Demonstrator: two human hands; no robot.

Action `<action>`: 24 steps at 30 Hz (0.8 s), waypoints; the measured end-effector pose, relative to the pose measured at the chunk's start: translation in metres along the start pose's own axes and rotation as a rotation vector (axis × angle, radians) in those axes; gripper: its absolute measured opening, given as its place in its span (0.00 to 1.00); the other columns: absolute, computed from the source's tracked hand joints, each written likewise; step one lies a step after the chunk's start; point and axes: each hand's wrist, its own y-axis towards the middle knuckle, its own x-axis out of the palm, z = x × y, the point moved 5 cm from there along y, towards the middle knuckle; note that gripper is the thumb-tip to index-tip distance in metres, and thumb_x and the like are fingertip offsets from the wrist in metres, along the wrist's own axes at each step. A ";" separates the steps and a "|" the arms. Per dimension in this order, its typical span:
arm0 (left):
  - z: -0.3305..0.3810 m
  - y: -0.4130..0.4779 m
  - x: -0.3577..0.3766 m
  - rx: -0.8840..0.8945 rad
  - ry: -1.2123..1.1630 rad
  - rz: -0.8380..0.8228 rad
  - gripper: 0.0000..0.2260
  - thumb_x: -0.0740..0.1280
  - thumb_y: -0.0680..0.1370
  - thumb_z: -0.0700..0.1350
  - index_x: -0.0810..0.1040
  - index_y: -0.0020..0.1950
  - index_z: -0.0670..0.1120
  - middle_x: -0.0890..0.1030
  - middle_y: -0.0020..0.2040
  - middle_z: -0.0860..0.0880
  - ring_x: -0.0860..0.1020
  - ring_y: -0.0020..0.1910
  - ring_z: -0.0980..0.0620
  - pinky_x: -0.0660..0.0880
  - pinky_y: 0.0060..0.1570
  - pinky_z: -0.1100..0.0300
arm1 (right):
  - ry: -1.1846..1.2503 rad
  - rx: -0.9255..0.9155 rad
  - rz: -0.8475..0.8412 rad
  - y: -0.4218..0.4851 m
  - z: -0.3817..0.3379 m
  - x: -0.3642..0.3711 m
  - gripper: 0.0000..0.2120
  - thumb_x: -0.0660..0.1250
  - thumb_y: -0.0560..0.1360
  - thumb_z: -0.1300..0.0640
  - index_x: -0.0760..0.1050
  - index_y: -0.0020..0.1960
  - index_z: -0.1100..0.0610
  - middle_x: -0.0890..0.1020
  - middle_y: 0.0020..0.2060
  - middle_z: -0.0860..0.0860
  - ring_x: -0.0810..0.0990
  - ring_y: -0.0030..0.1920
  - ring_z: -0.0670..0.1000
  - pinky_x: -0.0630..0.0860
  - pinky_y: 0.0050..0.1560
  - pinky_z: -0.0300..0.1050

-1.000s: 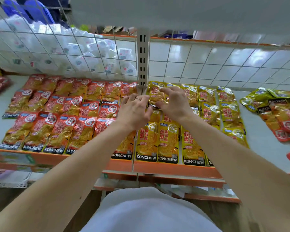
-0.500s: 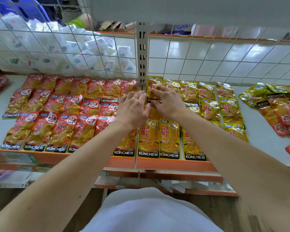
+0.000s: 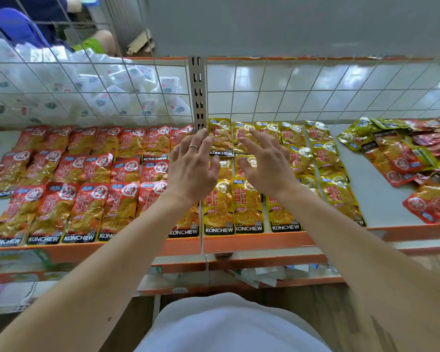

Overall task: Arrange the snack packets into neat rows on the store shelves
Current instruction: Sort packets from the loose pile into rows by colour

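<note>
**Red packets** (image 3: 87, 174): left bay of the shelf (image 3: 381, 196). Three overlapped rows with fairly even edges. Judged done.

**Yellow packets** (image 3: 323, 161): right of the slotted upright (image 3: 198, 92). Set out in columns, three rows deep, and the right-hand columns slant a little. Judged mostly done, with some straightening left.

**Loose heap** (image 3: 404, 158): far right of the same shelf. Green, red and orange packets are mixed, some upside down, some lying across each other. Unsorted, and it looks like the bulk of what is left.

**Left hand** (image 3: 192, 168): ring (image 3: 193, 147) on one finger. Fingers are spread and nearly straight, holding nothing. It sits over the seam between red and yellow.

**Right hand** (image 3: 264, 166): fingers fanned wide, empty, above the yellow columns just right of the seam.

**Back-row yellow packet** (image 3: 220, 138): lies flat by the wire grid (image 3: 290, 90), between the two sets of fingertips, ungripped. I cannot tell whether any fingertip touches the packets beneath. The heap lies well apart from both hands, off to the right.
</note>
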 end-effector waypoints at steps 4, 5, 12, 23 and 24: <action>0.016 -0.005 -0.005 0.053 -0.012 -0.025 0.27 0.52 0.80 0.57 0.65 0.76 0.48 0.60 0.80 0.49 0.57 0.77 0.47 0.54 0.75 0.46 | -0.004 0.088 0.057 -0.029 0.014 -0.016 0.24 0.66 0.78 0.46 0.69 0.74 0.46 0.62 0.78 0.48 0.57 0.78 0.52 0.55 0.74 0.58; 0.021 -0.005 -0.005 0.074 -0.013 -0.030 0.26 0.53 0.80 0.57 0.65 0.76 0.48 0.60 0.80 0.49 0.57 0.78 0.46 0.53 0.75 0.46 | -0.004 0.111 0.066 -0.036 0.017 -0.020 0.24 0.66 0.78 0.46 0.69 0.74 0.46 0.62 0.78 0.48 0.57 0.78 0.52 0.54 0.74 0.58; 0.073 -0.014 0.010 0.271 -0.066 -0.072 0.26 0.52 0.80 0.59 0.67 0.75 0.50 0.63 0.79 0.48 0.59 0.77 0.43 0.55 0.74 0.44 | 0.029 0.338 0.131 -0.093 0.041 -0.044 0.23 0.56 0.81 0.39 0.68 0.74 0.43 0.61 0.79 0.47 0.54 0.79 0.52 0.55 0.75 0.62; 0.175 -0.045 0.044 0.512 -0.114 -0.197 0.27 0.51 0.80 0.61 0.64 0.77 0.51 0.61 0.80 0.49 0.56 0.78 0.43 0.52 0.75 0.44 | -0.046 0.579 0.204 -0.189 0.098 -0.087 0.30 0.51 0.78 0.33 0.63 0.77 0.41 0.56 0.80 0.47 0.49 0.79 0.52 0.49 0.74 0.61; 0.183 -0.047 0.045 0.521 -0.113 -0.191 0.27 0.52 0.81 0.60 0.64 0.77 0.51 0.60 0.80 0.50 0.56 0.78 0.44 0.52 0.75 0.44 | -0.050 0.581 0.210 -0.193 0.103 -0.093 0.29 0.51 0.78 0.33 0.63 0.77 0.40 0.56 0.80 0.47 0.48 0.80 0.52 0.49 0.74 0.62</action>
